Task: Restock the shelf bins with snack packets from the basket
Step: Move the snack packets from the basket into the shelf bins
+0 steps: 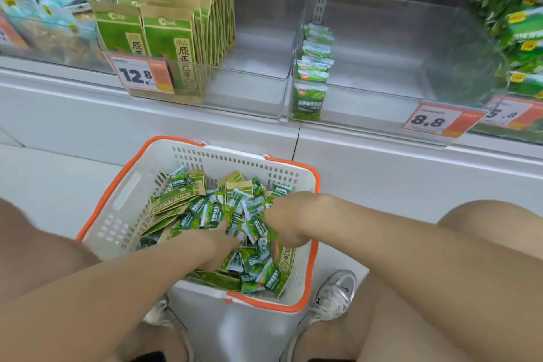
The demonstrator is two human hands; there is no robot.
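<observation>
A white basket with an orange rim stands on the floor between my knees, heaped with small green snack packets and some larger kraft-and-green bags. Both hands are dug into the heap. My left hand reaches in from the lower left, its fingers buried among packets. My right hand comes in from the right, fingers curled down into the pile and hidden. Above, a clear shelf bin holds one row of small green packets along its left wall.
The left clear bin has rows of tall kraft-and-green bags on its left side. Price tags read 12.8 and 8.8. More green packets fill a bin at far right. My shoes flank the basket.
</observation>
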